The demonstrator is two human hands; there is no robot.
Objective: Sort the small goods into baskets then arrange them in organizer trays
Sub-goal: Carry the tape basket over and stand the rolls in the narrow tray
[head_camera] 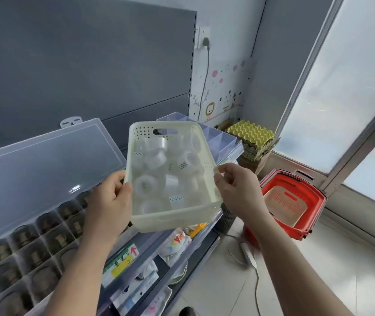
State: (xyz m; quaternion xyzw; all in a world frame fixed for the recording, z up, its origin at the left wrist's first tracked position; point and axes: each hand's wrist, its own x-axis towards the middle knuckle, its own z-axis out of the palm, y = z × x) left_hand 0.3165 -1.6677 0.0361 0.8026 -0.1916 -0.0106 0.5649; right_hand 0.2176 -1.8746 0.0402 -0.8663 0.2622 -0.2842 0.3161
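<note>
Two hands hold the cream perforated plastic basket [175, 218] in the head view, lifted clear of the shelf. The left hand [111, 197] grips the left rim, thumb hooked over the edge and fingers curled against the outer wall. The right hand [236, 190] pinches the right rim between thumb and fingertips. Inside lie many loose rolls of clear tape [157, 156], heaped without order.

The step in hand looks like bringing this sorted batch to a tray for arranging. Doing it well means keeping the basket level so the rolls do not slide, and setting it down before picking any out. The divided clear organizer tray [218, 142] just behind the basket shows bare compartments and is the likely target.

To the left, the clear lidded organizer box [13, 254] holds dark rolls, and its raised lid [45, 167] is close to the left knuckles. Open room lies to the right, above the red shopping basket [273, 185] on the floor.
</note>
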